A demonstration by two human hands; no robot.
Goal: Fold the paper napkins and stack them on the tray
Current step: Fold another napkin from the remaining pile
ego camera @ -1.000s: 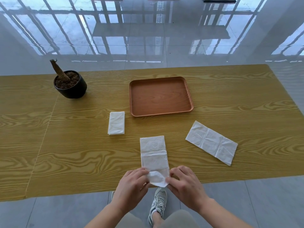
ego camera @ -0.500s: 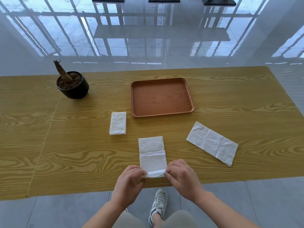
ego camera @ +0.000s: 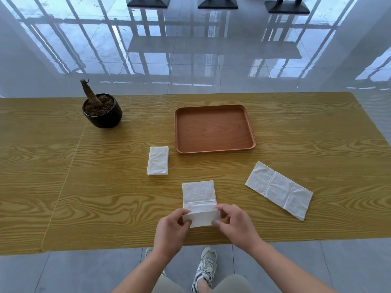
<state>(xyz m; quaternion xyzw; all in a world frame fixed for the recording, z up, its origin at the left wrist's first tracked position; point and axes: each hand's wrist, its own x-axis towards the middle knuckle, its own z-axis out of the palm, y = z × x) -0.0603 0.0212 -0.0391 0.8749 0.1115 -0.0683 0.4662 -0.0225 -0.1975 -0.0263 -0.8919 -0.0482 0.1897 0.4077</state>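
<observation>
A white paper napkin (ego camera: 198, 193) lies near the table's front edge, its near third lifted and turned over the middle. My left hand (ego camera: 171, 229) pinches the flap's left side and my right hand (ego camera: 234, 225) pinches its right side. A folded napkin (ego camera: 158, 160) rests left of the tray. An unfolded napkin (ego camera: 279, 189) lies flat and slanted at the right. The brown wooden tray (ego camera: 213, 150) sits behind them with nothing in it.
A black pot (ego camera: 103, 117) with soil and a cut stem stands at the back left of the wooden table (ego camera: 63, 187). Below the table's front edge I see my shoes on the grey floor. Glossy tiles stretch beyond the far edge.
Both hands lifted the napkin's near end and carried it forward over the middle section, so the visible strip is shorter. The camera view tilted slightly down.
</observation>
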